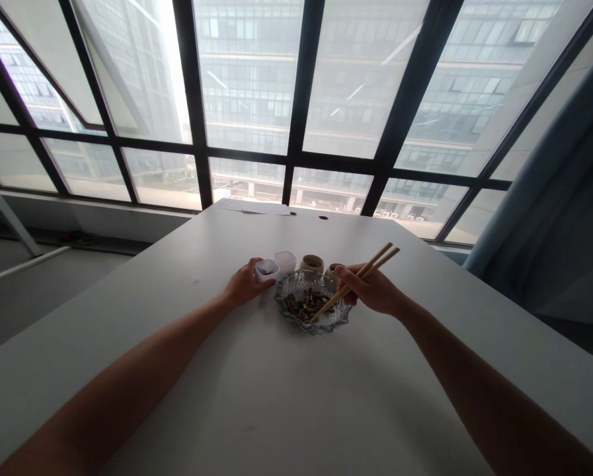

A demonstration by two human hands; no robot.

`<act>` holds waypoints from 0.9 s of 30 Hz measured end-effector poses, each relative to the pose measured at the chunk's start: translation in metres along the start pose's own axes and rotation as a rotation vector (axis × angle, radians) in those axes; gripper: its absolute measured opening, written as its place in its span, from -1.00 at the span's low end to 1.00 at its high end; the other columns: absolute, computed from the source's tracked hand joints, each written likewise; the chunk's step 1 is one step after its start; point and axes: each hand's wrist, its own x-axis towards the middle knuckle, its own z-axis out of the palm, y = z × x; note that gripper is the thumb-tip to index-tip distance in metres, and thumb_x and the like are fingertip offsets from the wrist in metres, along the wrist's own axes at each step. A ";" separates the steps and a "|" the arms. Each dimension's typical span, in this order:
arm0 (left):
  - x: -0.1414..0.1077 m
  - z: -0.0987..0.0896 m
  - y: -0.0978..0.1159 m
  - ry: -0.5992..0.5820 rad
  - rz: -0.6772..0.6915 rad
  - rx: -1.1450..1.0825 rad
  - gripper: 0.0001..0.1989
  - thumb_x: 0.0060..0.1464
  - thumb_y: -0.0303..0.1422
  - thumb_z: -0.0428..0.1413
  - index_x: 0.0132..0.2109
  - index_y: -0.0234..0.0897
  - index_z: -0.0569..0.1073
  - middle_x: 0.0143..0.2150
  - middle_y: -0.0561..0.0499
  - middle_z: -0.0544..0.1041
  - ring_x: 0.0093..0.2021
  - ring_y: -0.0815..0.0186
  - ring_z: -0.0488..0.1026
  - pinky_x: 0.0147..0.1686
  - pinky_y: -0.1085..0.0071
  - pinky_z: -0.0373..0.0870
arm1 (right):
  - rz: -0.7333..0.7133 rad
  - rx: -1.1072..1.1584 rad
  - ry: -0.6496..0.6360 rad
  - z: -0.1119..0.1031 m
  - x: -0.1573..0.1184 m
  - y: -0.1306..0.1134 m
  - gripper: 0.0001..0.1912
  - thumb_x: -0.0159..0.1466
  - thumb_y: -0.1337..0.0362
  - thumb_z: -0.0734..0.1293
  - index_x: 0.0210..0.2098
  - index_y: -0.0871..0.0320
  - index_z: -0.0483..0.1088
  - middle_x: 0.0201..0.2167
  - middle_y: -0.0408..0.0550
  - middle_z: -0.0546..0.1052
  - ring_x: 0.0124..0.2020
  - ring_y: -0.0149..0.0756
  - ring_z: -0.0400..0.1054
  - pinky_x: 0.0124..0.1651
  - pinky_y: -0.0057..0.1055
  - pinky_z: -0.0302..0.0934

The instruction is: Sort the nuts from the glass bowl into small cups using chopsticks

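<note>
The right hand (368, 289) grasps a pair of wooden chopsticks (378, 263) between thumb and fingers, tips down among small dark pieces (301, 307) in a scalloped glass bowl (315, 330), which stands midway between the white table's (296, 403) side edges, well short of its far edge. The left hand (244, 285) has thumb and fingers around a small white plastic cup (267, 278) just left of the bowl, with something dark inside. The chopsticks look light, stiff and dry, best held toward the upper half; the cup is probably light and thin-walled, better pinched at its sides than squeezed; the bowl is likely heavy, slick and breakable, its rim the natural hold. The dark pieces look light and irregular. Beyond the bowl are a translucent cup (285, 262) and two greenish pots (312, 264) (332, 270). Paper (256, 207) lies by the table's far left corner, before dark-framed windows (249, 79); a blue-grey curtain (549, 192) hangs at right.
</note>
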 end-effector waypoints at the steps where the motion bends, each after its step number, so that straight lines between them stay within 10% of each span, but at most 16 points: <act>1: 0.000 0.000 0.001 -0.001 -0.005 -0.001 -0.31 -0.01 -0.04 0.24 0.19 -0.27 0.28 -0.02 -0.20 0.58 -0.05 0.06 0.55 -0.05 0.20 0.45 | -0.018 -0.017 0.011 0.002 0.001 0.001 -0.32 0.17 -0.35 0.27 -0.59 0.18 0.40 -0.73 -0.07 0.44 -0.69 -0.37 0.33 -0.63 -0.47 0.22; 9: -0.001 -0.002 0.002 -0.006 -0.007 0.000 -0.32 -0.01 -0.04 0.24 0.18 -0.26 0.29 -0.05 -0.18 0.59 -0.04 0.06 0.55 -0.04 0.20 0.45 | -0.068 -0.045 0.186 0.009 0.004 0.011 -0.34 0.21 -0.33 0.23 -0.55 0.18 0.42 -0.70 -0.06 0.46 -0.66 -0.35 0.34 -0.62 -0.46 0.23; 14: 0.000 0.000 -0.001 0.003 0.001 -0.011 -0.33 -0.02 -0.03 0.24 0.17 -0.23 0.29 -0.05 -0.16 0.59 -0.06 0.08 0.55 -0.06 0.21 0.45 | 0.023 0.121 0.035 0.019 0.002 0.006 -0.31 0.11 -0.39 0.27 -0.55 0.17 0.40 -0.72 -0.08 0.46 -0.73 -0.37 0.31 -0.67 -0.45 0.24; 20: 0.000 0.000 -0.002 0.002 -0.002 -0.007 -0.33 -0.01 -0.03 0.24 0.17 -0.24 0.28 -0.06 -0.17 0.59 -0.07 0.06 0.55 -0.08 0.20 0.45 | -0.032 -0.006 0.198 -0.007 -0.003 -0.005 -0.33 0.16 -0.34 0.28 -0.63 0.16 0.38 -0.80 -0.10 0.39 -0.78 -0.43 0.23 -0.72 -0.51 0.12; 27: 0.000 0.001 -0.004 0.011 0.002 0.004 -0.32 -0.02 -0.03 0.24 0.17 -0.24 0.29 -0.10 -0.14 0.60 -0.11 0.10 0.56 -0.12 0.23 0.47 | -0.017 -0.058 0.031 -0.010 -0.002 -0.001 -0.33 0.18 -0.35 0.24 -0.60 0.16 0.38 -0.76 -0.08 0.43 -0.75 -0.42 0.27 -0.68 -0.50 0.15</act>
